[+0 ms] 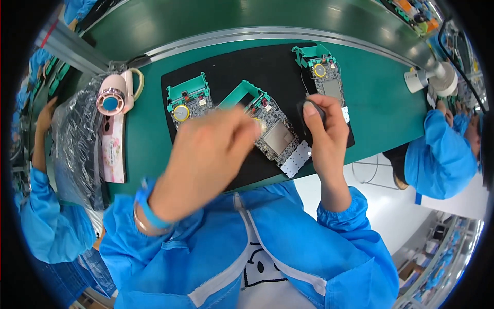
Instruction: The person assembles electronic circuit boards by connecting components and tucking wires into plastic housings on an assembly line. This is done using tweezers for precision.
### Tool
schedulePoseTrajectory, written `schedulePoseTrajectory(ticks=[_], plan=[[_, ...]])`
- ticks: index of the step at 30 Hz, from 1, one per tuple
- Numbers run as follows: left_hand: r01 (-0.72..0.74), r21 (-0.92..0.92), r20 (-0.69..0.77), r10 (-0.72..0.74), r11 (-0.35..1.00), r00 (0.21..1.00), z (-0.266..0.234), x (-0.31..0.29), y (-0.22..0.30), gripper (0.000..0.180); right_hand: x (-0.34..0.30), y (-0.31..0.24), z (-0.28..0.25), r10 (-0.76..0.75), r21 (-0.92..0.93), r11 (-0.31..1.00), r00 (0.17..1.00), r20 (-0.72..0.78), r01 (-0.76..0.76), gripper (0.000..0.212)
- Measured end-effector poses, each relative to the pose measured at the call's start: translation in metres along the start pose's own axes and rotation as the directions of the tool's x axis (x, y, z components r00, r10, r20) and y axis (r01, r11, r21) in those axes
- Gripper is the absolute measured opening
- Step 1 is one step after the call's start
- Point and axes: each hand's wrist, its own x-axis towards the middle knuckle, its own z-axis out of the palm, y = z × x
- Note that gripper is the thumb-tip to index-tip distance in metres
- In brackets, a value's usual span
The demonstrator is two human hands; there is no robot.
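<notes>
Three circuit boards with green plastic frames lie on a black mat [242, 62]: a left board [193, 105], a middle board [279, 135] and a right board [329, 85]. Silver shields and round yellow-rimmed discs show on them. My left hand [206, 149], blurred by motion, is over the middle board's left side with its fingers pinched together; whatever is in them is hidden. Between the thumb and fingers of my right hand [332, 136] is a small black part [301, 114], beside the middle board. A thin wire hangs from the right board's frame toward this thumb.
At the left of the green bench [383, 92] are a pink handheld fan [114, 95], a flowered phone case [114, 154] and clear plastic wrap [77, 139]. A metal rail [247, 35] crosses behind. A white device [437, 81] stands right; co-workers' blue sleeves flank me.
</notes>
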Motion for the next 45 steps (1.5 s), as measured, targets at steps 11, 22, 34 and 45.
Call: schedulePoseTrajectory(ticks=[11, 22, 34, 45], plan=[[-0.253, -0.174, 0.383, 0.302, 0.952, 0.873, 0.011, 0.084, -0.047, 0.014, -0.003, 0.014, 0.012, 0.066, 0.07, 0.995, 0.998, 0.022, -0.067, 0.017], [-0.338, -0.108, 0.45, 0.349, 0.935, 0.822, 0.013, 0.086, -0.044, 0.01, -0.004, 0.009, 0.015, 0.048, -0.088, 0.995, 0.995, 0.093, -0.04, 0.017], [-0.326, -0.049, 0.465, 0.31, 0.944, 0.829, 0.016, 0.086, -0.041, 0.009, 0.0, 0.005, 0.018, 0.099, -0.189, 0.979, 0.991, 0.092, -0.081, 0.018], [-0.369, -0.079, 0.43, 0.365, 0.926, 0.825, 0.017, 0.086, -0.044, 0.008, 0.003, 0.016, 0.017, 0.071, -0.05, 0.997, 0.99, 0.122, -0.065, 0.016]])
